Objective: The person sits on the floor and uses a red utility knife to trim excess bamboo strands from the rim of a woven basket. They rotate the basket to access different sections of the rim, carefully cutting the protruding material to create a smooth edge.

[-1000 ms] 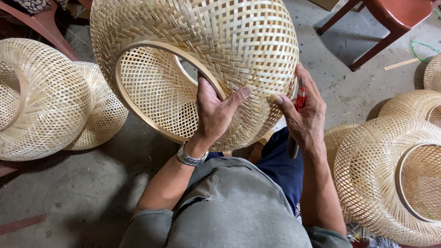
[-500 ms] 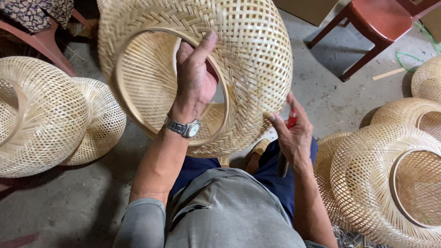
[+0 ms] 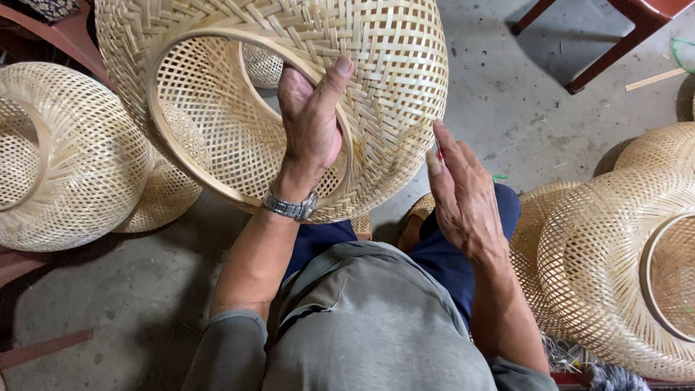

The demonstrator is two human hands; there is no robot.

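A large woven bamboo shade (image 3: 391, 65) with a round wooden-rimmed opening stands tilted in front of my knees. My left hand (image 3: 311, 130), with a metal watch at the wrist, grips the rim of that opening; the fingers reach inside and the thumb lies along the weave. My right hand (image 3: 463, 195) is just off the shade's lower right side, its fingertips close to the weave. A sliver of a small red tool (image 3: 437, 150) shows against its palm, the rest hidden by the hand.
More woven shades lie on the concrete floor at the left (image 3: 65, 152) and right (image 3: 615, 268). Red chair legs (image 3: 615, 51) stand at the upper right, with a thin wooden stick (image 3: 655, 78) beside them.
My left hand has shifted from the shade's outer wall onto the rim of the opening. My right hand has come off the weave and dropped lower. The shade has turned.
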